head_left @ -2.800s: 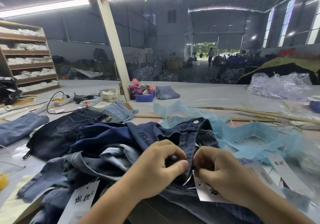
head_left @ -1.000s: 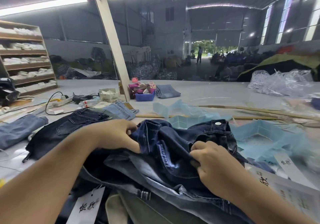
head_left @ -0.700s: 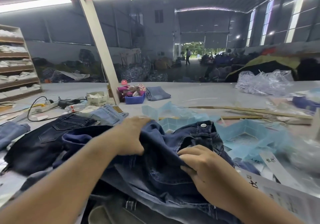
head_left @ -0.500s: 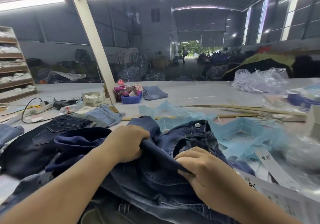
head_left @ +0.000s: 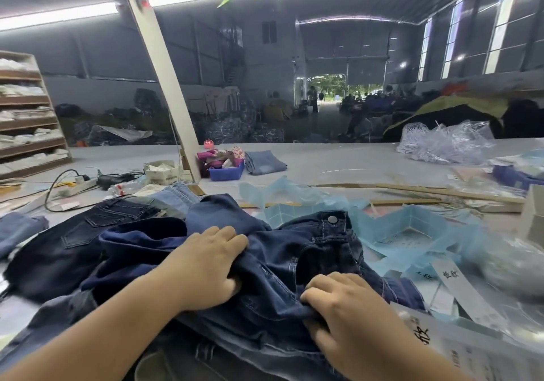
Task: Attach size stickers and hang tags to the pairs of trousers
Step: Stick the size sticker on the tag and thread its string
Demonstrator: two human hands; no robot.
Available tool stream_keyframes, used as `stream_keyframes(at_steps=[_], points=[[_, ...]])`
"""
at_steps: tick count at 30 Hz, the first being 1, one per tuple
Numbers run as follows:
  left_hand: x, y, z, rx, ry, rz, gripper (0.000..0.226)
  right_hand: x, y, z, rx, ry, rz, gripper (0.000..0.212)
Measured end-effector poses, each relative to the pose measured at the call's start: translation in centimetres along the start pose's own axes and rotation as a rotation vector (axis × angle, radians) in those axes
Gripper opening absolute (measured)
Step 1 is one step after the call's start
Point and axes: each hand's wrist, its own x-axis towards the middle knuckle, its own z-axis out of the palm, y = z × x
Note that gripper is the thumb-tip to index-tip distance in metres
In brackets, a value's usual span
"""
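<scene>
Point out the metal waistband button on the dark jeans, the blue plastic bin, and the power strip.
metal waistband button [head_left: 333,219], head view, on its round face.
blue plastic bin [head_left: 226,173], head view, on its front wall.
power strip [head_left: 79,187], head view, on its white top.

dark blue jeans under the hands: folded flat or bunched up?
Bunched up. The dark blue jeans lie in crumpled folds, waistband button facing up, with the left hand and right hand gripping the fabric.
</scene>
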Motion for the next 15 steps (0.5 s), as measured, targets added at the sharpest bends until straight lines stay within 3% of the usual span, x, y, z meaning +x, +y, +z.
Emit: stream_keyframes(at_steps=[3, 6, 8, 12, 15], points=[[0.0, -0.5, -2.4, -0.236, -0.160, -0.027, 0.063, 0.4, 0.1, -1.3, 0.086, -0.032, 0.027, 0.057], [0.0, -0.5, -3.8, -0.492, -0.067, -0.042, 0.072, 0.9, -0.5, -2.4, 0.206, 0.001, 0.075, 0.084], [0.4, -0.1, -3.3, -0.581, 0.022, -0.062, 0.081, 1.6, -0.4, -1.9, 0.110, 0.049, 0.113, 0.079], [0.8, 2.5, 2.3, -0.194, 0.061, -0.159, 0.072, 2.3, -1.3, 0.3, -0.099, -0.100, 0.202, 0.076], [0.5, 3.0, 5.3, -0.098, 0.010, -0.185, 0.071, 2.1, -1.6, 1.2, -0.133, -0.135, 0.259, 0.090]])
